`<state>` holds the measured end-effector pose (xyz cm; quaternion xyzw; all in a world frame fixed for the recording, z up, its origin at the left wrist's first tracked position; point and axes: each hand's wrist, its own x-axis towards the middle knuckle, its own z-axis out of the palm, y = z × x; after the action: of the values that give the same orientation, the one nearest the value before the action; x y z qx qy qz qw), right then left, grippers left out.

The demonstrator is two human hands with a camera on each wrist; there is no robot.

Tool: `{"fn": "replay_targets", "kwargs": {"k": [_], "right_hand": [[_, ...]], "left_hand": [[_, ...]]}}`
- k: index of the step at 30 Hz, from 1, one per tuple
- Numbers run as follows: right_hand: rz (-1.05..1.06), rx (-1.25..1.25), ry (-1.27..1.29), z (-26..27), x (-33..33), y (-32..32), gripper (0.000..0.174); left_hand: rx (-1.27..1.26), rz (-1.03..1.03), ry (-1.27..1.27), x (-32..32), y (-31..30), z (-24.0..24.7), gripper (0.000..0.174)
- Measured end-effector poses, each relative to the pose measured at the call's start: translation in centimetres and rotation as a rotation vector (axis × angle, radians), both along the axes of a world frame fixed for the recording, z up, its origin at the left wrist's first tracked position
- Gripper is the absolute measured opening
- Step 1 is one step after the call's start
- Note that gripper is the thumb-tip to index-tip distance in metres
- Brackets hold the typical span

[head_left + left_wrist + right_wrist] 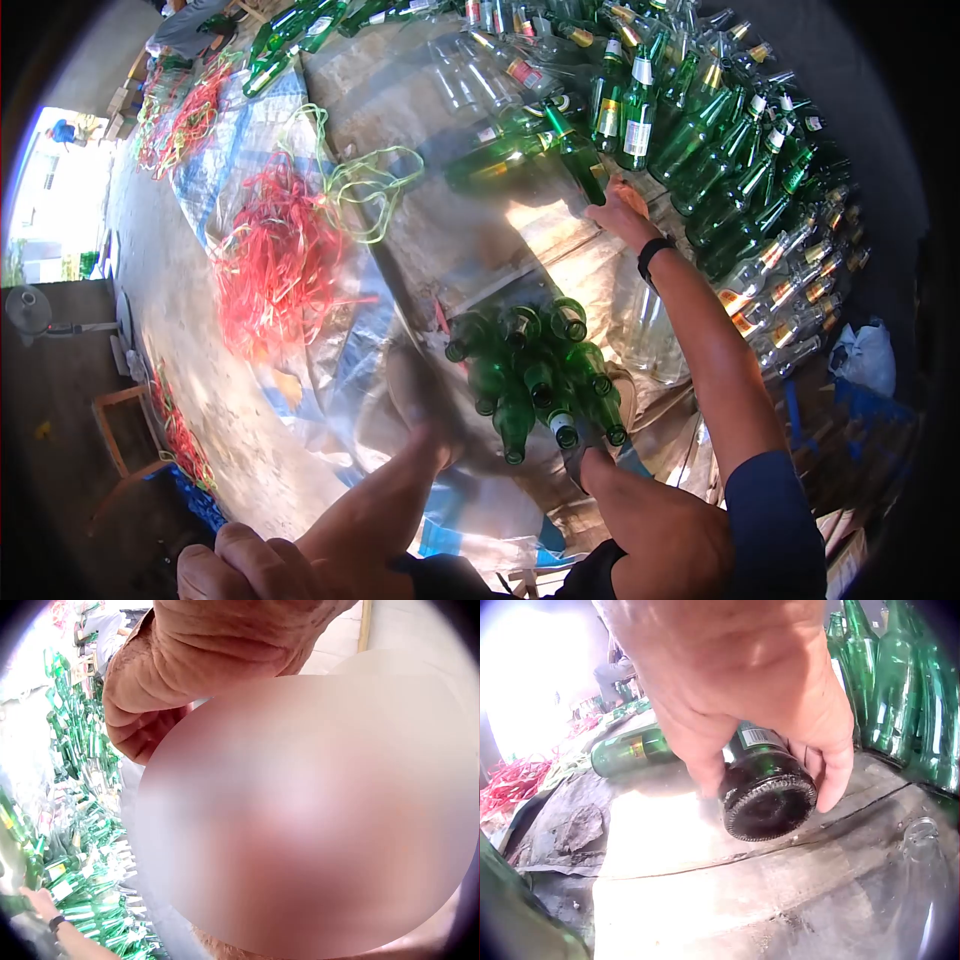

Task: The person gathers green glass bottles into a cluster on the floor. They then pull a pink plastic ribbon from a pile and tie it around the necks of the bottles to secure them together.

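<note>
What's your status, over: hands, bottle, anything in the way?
Right hand grips green bottle near its base. Left hand low, away from the bottle. Other bottles close by; nothing plainly blocking.

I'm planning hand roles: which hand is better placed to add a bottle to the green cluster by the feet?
Probably the right hand: it grips a green bottle near its base. The left hand is at the head view's lower left, away from the green cluster, and shows no bottle.
</note>
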<state>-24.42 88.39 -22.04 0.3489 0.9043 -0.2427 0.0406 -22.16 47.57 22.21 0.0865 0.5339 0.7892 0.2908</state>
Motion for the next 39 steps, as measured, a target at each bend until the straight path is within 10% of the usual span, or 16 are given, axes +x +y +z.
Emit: {"fn": "replay_targets", "kwargs": {"k": [6,16,25,33,34,39], "right_hand": [[-0.042,-0.052,-0.039,1.0,1.4,-0.2,0.063],[-0.305,-1.147,0.675,3.3,6.2,-3.7,0.047],[-0.194,-0.836,0.787,0.5,7.3,-5.0,0.049],[-0.252,-1.003,0.500,-7.0,10.5,-4.6,0.030],[-0.286,-1.072,0.418,-15.2,11.7,-2.9,0.027],[-0.089,-0.984,0.292,-7.9,11.9,-5.2,0.035]], "left_hand": [[-0.017,0.011,0.025,0.5,-1.2,0.1,0.024],[-0.178,0.102,0.021,1.5,-1.0,1.1,0.018],[0.276,0.157,0.122,1.5,-1.6,-3.6,0.017],[0.133,0.185,0.105,1.5,-1.0,-1.6,0.019],[-0.110,0.264,0.022,2.6,-0.4,0.7,0.019],[-0.116,0.175,0.076,2.4,-0.8,0.5,0.017]]}}
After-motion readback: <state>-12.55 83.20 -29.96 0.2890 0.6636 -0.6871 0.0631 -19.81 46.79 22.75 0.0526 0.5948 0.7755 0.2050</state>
